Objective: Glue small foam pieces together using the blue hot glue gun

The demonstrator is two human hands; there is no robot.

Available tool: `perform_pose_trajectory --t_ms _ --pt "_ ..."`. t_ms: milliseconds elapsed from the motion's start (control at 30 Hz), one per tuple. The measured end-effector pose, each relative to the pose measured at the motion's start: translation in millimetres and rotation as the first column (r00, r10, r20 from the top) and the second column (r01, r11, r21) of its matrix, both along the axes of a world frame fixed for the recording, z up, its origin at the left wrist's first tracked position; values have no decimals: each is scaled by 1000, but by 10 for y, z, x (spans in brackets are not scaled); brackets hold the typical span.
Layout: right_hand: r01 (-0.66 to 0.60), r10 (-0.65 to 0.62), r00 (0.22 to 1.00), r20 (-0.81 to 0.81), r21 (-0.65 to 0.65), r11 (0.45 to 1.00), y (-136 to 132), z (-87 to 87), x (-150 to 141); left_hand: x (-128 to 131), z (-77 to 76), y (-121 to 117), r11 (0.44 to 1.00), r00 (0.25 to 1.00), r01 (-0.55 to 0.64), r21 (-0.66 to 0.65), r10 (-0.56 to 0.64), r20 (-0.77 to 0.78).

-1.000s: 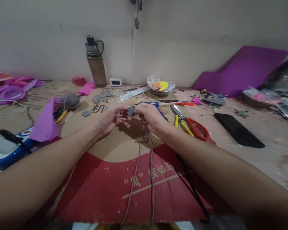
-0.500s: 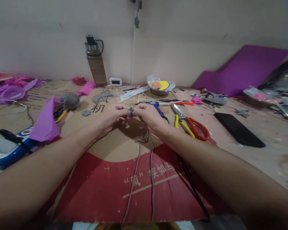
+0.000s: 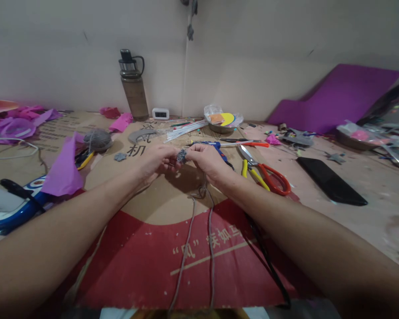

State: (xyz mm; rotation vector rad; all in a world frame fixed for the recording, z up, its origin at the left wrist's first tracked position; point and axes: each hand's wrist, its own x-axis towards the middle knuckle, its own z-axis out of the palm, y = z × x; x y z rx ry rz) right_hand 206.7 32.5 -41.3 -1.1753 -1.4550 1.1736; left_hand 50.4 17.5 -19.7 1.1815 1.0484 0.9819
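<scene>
Both my hands meet over the middle of the cardboard sheet (image 3: 159, 208). Between their fingertips is a small grey knotted piece (image 3: 181, 155). My left hand (image 3: 155, 162) pinches it from the left, and my right hand (image 3: 208, 161) pinches it from the right. Grey cord (image 3: 210, 230) hangs from under my right hand and trails down across the red print toward me. A blue glue gun (image 3: 216, 147) lies just behind my right hand.
Red-handled scissors (image 3: 269, 173) and yellow-handled pliers (image 3: 251, 170) lie right of my hands. A ball of grey yarn (image 3: 97, 139), pink paper (image 3: 64, 168), a water bottle (image 3: 133, 88), a metal bowl (image 3: 221, 124), a black flat case (image 3: 330, 180) and purple sheet (image 3: 339, 99) surround them.
The grey piece has been turned and worked slightly between my fingertips; both hands stay in the same spot.
</scene>
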Motion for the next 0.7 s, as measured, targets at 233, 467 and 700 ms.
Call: perform_pose_trajectory --t_ms 233,467,700 --pt "-19 16 998 54 47 999 5 -15 -10 26 -24 -11 999 994 -42 27 45 -104" --pt "-59 58 998 24 43 997 -10 -2 -38 8 -67 15 989 975 -110 96 126 -181" --pt "-17 14 999 30 98 995 -2 -45 -24 -50 -154 109 957 954 -174 230 222 -202"
